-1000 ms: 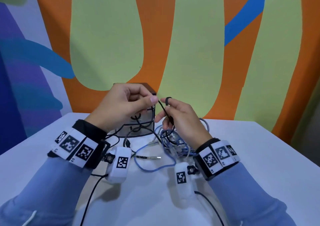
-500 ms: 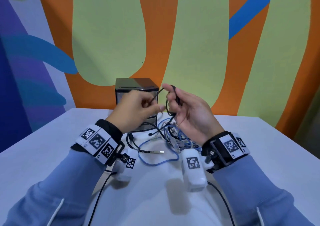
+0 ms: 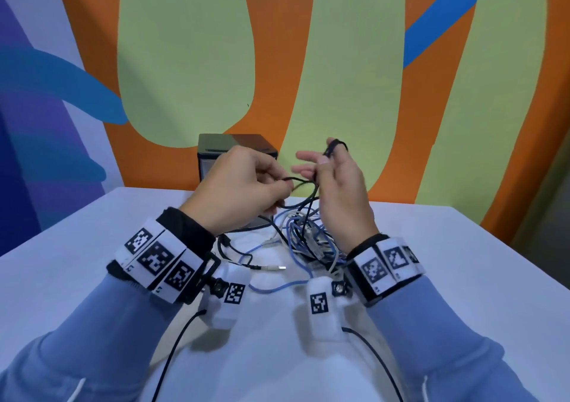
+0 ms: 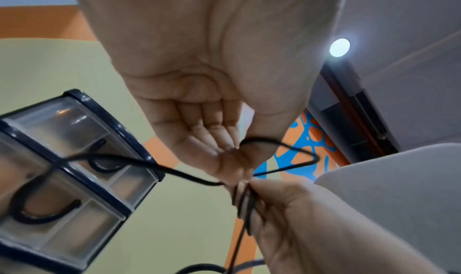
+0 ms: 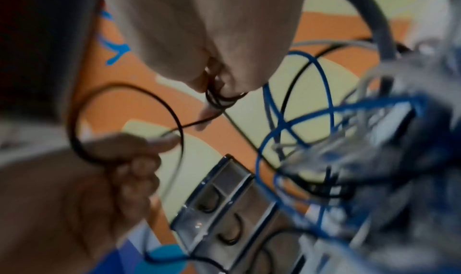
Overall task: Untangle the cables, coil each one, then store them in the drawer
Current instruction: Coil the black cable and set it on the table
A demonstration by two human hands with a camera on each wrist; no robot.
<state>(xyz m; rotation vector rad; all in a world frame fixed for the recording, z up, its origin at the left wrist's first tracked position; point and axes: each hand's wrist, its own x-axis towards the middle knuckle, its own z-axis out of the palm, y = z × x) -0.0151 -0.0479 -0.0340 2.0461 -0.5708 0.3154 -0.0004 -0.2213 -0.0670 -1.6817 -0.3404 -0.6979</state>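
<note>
Black cable (image 3: 303, 185): thin, looped, raised above table. Blue, white, black cable tangle (image 3: 308, 241): heaped on table. Drawer unit (image 3: 216, 155): dark frame, clear fronts, behind.

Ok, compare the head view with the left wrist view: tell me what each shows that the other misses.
Only the head view shows the white table, the tangled heap of blue and white cables and both marker wristbands. Only the left wrist view shows the curled left fingers pinching the thin black cable from the palm side, and black curved handles on the clear drawer fronts. Both show the left hand, right hand, and the small dark-framed drawer unit.
</note>
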